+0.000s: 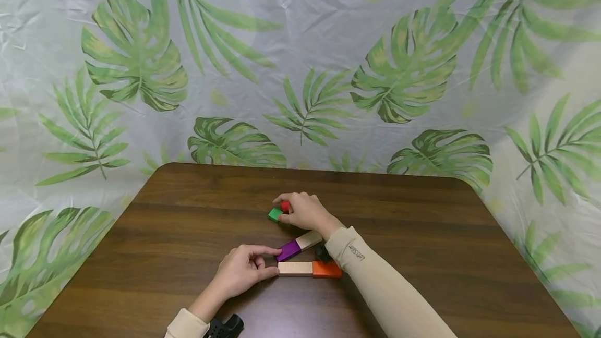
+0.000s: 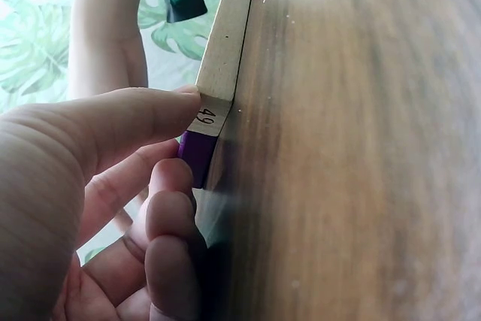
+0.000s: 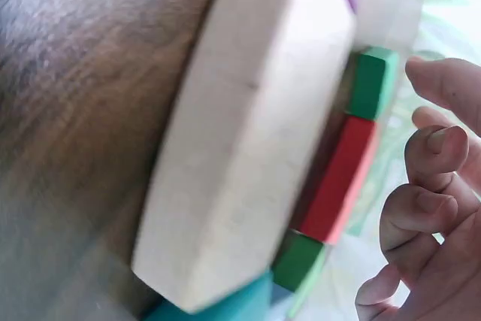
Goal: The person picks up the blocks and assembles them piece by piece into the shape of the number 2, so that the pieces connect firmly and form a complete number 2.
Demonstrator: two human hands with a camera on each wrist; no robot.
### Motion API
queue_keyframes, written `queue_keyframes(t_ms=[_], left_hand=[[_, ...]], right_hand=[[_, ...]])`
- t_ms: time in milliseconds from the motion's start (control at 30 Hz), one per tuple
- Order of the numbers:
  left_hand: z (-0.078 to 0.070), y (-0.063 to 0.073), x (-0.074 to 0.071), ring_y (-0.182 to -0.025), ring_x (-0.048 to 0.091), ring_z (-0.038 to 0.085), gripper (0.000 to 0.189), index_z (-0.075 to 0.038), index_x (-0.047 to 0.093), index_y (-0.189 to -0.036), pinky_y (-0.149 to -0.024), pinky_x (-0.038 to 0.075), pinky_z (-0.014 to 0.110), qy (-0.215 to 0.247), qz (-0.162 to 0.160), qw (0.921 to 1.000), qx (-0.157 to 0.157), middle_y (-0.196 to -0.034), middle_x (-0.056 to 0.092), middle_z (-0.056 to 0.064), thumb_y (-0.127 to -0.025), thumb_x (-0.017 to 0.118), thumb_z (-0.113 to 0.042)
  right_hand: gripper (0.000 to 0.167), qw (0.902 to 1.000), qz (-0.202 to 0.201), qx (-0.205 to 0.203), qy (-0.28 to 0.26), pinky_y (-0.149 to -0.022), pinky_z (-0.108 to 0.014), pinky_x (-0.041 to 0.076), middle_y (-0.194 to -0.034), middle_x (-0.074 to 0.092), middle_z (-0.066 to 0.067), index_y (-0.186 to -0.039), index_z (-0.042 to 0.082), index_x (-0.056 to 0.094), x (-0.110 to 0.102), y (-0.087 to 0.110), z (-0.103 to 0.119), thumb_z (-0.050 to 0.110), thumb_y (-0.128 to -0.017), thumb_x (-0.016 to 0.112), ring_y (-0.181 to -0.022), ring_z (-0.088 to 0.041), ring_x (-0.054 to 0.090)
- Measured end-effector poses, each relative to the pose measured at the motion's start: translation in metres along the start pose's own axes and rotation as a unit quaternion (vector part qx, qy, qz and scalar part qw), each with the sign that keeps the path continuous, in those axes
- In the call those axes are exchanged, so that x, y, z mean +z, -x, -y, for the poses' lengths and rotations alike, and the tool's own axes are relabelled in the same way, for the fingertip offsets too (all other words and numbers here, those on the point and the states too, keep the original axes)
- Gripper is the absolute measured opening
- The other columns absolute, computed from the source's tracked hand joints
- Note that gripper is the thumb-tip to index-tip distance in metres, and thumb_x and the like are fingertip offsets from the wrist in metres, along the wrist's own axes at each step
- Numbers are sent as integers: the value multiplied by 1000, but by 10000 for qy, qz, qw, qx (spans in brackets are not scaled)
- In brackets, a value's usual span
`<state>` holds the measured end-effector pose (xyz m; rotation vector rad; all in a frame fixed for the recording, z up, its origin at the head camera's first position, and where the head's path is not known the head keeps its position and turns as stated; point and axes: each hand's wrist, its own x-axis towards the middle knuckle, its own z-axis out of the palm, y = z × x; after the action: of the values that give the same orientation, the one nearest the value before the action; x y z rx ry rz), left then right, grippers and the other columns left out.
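My left hand (image 1: 237, 273) reaches in from the left, index fingertip on a purple block (image 1: 288, 250) and thumb against the end of a plain wooden block (image 1: 296, 269). That end bears printed digits in the left wrist view. An orange block (image 1: 327, 269) adjoins the plain one; another plain wooden block (image 1: 308, 240) adjoins the purple one. Farther back, my right hand (image 1: 305, 212) has its fingers spread about a green block (image 1: 275, 215) and a red block (image 1: 285, 206). In the right wrist view, that hand appears apart from the red block (image 3: 342, 182), which has green at both ends.
A teal piece (image 3: 225, 302) lies at the wooden block's lower end in the right wrist view. The brown wooden table (image 1: 178, 233) ends at a leaf-print curtain (image 1: 310, 56). The right sleeve (image 1: 375, 275) crosses above the table's right part.
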<state>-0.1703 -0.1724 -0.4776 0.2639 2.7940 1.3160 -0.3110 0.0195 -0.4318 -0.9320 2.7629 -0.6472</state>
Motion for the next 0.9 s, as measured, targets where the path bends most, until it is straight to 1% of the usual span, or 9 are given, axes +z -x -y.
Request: queue_keyframes(t_ms=[133,200,267,367,467,600,733,900], left_hand=[[1,-1,1,-54,48,0,28,-35,84,-111,-53,36,22,-16,-3,10000,-4,-65,61,-15,-84,92,-35],[2,-1,1,-55,48,1,28,-34,84,-111,-53,36,23,-18,-4,10000,-1,-65,61,-15,-84,92,-35],[3,-2,1,-55,48,1,28,-34,84,-111,-53,35,23,-10,-4,10000,4,-65,61,-15,-84,92,-35],[3,-2,1,-55,48,1,28,-34,84,-112,-53,35,22,23,11,10000,17,-65,62,-14,-84,92,-35],[4,-2,1,-55,48,1,29,-33,84,-112,-53,35,22,81,22,10000,15,-66,62,-14,-84,92,-34],[4,-2,-1,-55,48,1,30,-30,84,-113,-53,35,22,223,58,9997,14,-66,62,-12,-84,92,-32],[5,-1,-4,-55,48,1,30,-26,84,-114,-53,36,21,439,103,9990,-13,-66,63,-10,-85,92,-29],[4,0,-11,-54,50,2,32,-17,83,-119,-51,38,21,830,193,9963,77,-67,64,-5,-88,89,-24]], right_hand=[[38,9989,-148,-126,-419,-63,-28,32,-60,48,7,-140,16,71,-12,3,-4,29,-103,74,-54,-8,41],[36,9975,-217,-171,-654,-58,-25,33,-60,47,7,-138,14,71,-20,5,-6,28,-104,73,-53,-9,39],[34,9952,-282,-177,-925,-56,-25,35,-59,45,6,-136,14,72,-29,8,-8,27,-104,73,-52,-10,38],[31,9907,-405,-165,-1287,-59,-26,38,-60,41,5,-133,14,73,-39,12,-14,26,-104,73,-52,-11,35],[29,9874,-495,-111,-1500,-60,-28,38,-60,39,5,-131,15,74,-46,18,-20,25,-104,73,-53,-12,34],[28,9850,-566,-28,-1629,-59,-29,37,-59,38,5,-131,16,74,-51,28,-27,24,-104,73,-53,-13,33],[28,9826,-649,-43,-1738,-58,-29,37,-59,37,5,-131,16,74,-54,38,-34,24,-105,72,-53,-13,34],[27,9806,-746,6,-1814,-59,-28,38,-60,41,5,-131,17,74,-58,52,-43,25,-105,72,-54,-13,37]])
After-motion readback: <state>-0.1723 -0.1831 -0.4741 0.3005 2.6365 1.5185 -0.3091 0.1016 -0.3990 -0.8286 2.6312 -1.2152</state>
